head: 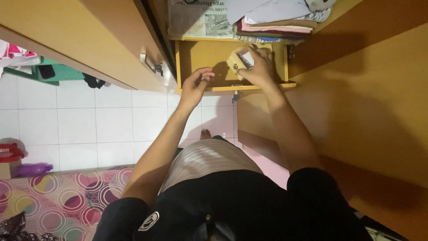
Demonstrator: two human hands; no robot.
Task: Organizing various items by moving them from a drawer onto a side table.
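Right hand [261, 69] closed around small tan box [241, 59], over open yellow drawer [195, 57]. Left hand [195, 85] at drawer's front edge, fingers curled, possibly pinching something tiny; hard to tell. Folded clothes [274, 24] and newspaper [198, 18] on shelf above.

Small tan box [240, 60], pale panel on its face, upper centre of frame over the open drawer [196, 58], held in the right hand [261, 69]. Printed newspaper sheet [198, 18], grey-white, top centre on the shelf. Brown carton corner [5, 169], left edge.
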